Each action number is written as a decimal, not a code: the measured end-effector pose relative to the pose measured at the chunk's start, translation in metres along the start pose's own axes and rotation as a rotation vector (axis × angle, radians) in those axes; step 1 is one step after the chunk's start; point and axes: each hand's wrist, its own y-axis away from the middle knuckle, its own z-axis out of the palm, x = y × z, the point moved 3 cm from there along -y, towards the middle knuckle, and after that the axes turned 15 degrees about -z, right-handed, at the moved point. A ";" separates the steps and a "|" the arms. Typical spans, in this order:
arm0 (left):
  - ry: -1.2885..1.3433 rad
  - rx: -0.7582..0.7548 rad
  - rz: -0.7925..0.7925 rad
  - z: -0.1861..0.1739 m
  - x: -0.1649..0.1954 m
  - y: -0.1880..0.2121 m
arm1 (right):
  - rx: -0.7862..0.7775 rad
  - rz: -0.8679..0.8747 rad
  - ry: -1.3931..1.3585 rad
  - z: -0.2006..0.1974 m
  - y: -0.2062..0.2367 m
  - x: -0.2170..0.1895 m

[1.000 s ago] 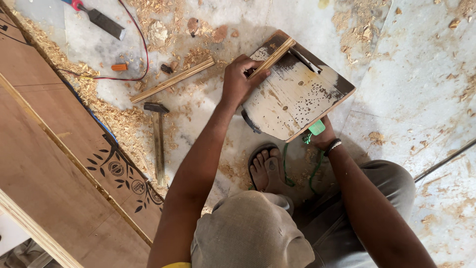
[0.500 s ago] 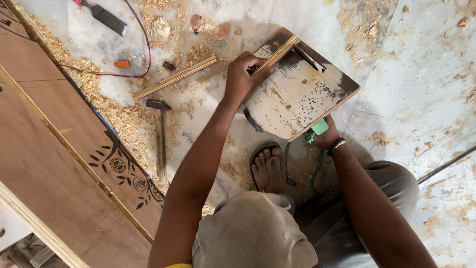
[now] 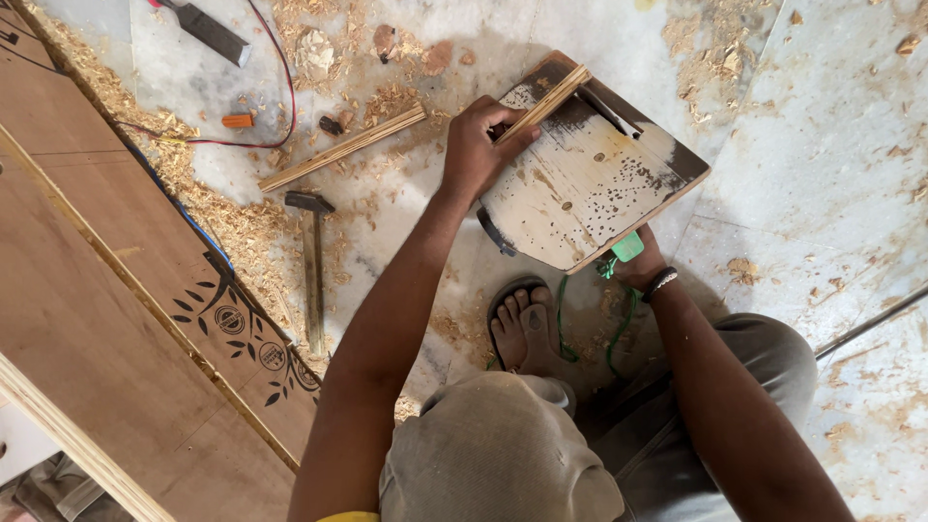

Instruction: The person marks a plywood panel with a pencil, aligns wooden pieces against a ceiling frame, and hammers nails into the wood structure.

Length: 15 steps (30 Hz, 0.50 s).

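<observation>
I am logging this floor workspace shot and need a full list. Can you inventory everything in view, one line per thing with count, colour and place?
wooden strip: one, pale, under the left hand on the board
worn board: one, whitish with dark edges, centre right
green-handled tool: one, at the board's lower edge by the right hand; its kind is hidden
loose wooden strip: one, pale, on the floor
hammer: one, dark head, wooden handle, left of the arm
plywood sheets: brown, far left
wood shavings: tan, scattered
red cable: one, upper left
sandal: one, dark, on the foot
left hand: on the strip
right hand: at the green tool
</observation>
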 end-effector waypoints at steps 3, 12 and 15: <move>0.000 -0.011 -0.005 0.000 0.000 0.000 | 0.031 -0.099 -0.199 0.001 -0.001 -0.001; -0.023 -0.021 -0.025 -0.002 0.003 0.001 | 0.030 0.004 -0.324 0.002 0.004 0.008; -0.063 -0.029 -0.040 0.004 -0.011 -0.001 | 0.050 -0.012 -0.263 0.000 0.005 0.017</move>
